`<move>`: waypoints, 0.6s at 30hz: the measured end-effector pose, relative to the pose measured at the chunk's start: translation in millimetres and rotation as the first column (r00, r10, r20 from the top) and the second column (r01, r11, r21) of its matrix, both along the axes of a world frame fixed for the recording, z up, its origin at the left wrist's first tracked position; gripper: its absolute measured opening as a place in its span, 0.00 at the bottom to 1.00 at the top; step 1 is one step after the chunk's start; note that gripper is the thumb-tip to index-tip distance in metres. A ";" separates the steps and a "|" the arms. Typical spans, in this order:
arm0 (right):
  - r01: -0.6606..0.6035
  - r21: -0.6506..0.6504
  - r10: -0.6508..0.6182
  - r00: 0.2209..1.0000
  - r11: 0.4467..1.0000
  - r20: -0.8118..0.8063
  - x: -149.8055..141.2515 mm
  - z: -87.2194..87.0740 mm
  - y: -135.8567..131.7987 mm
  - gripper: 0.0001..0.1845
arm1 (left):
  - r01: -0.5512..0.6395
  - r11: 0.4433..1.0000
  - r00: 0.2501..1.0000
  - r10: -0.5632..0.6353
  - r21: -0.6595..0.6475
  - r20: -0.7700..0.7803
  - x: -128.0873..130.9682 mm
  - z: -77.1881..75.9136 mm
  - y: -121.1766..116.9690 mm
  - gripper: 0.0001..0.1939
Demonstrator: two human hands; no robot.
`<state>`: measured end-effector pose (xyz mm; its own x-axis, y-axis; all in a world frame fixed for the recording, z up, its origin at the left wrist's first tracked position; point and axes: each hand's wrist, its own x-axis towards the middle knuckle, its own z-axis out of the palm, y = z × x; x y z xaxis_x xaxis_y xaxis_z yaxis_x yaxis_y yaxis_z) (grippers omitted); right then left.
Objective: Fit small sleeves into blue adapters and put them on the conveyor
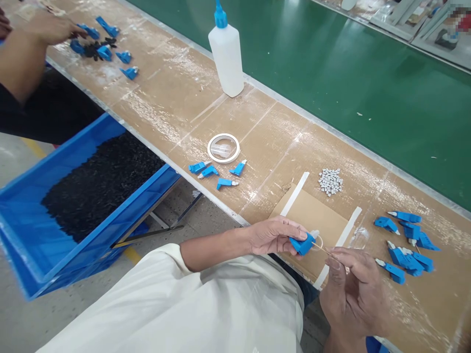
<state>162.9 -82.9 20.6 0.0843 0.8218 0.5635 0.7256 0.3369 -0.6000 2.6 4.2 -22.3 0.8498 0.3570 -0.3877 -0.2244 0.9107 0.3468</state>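
Left hand [273, 235] clamps a blue part [303, 244], likely light, stiff, best held by its sides; right hand [356, 284] pinches a stick [322, 248].

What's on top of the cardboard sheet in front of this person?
Two white tape strips lie across the sides of the cardboard sheet. The left hand, holding a blue plastic piece, hides part of it, so anything behind that hand cannot be seen.

On my feed, a long cardboard-topped bench [172, 88] runs beside a green surface [312, 68], perhaps a conveyor belt; light glints off both. Below, I see speckled grey floor [14, 326] with yellow stripes [34, 147].
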 end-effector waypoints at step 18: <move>0.218 -0.144 -0.245 0.946 0.965 -0.210 15.4 -14.4 -16.5 0.03 | 0.003 0.986 0.998 0.007 -0.168 0.061 -8.5 -16.7 7.2 0.08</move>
